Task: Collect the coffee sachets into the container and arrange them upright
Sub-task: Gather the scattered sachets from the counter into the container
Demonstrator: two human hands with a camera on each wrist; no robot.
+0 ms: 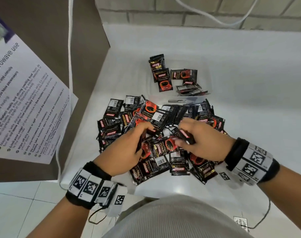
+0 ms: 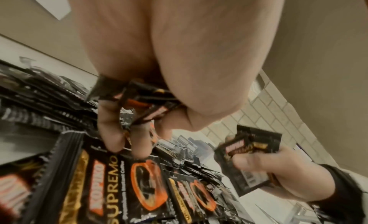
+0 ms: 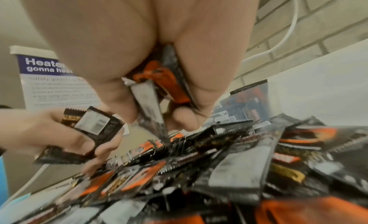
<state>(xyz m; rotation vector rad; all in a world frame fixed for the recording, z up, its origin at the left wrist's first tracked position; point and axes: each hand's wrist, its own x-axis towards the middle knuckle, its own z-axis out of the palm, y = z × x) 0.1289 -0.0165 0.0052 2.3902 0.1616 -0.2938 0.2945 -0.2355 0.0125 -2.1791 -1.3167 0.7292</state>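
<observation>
Black sachets [image 1: 156, 134] lay heaped on the counter [image 1: 249, 83] before the container [image 1: 194, 98], each hand, left [image 1: 124, 152] and right [image 1: 204, 143], gripped a bunch, so gathering was underway; next, carry them there upright.

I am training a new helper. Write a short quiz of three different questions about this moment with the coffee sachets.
1. True or false: the clear plastic container already holds some black coffee sachets.
2. What does each hand grip? A) nothing B) black sachets C) the white cable
3. Fill in: the loose pile of black sachets lies on the white ____.

Key:
1. True.
2. B: left hand and right hand each grip sachets.
3. Counter.
</observation>
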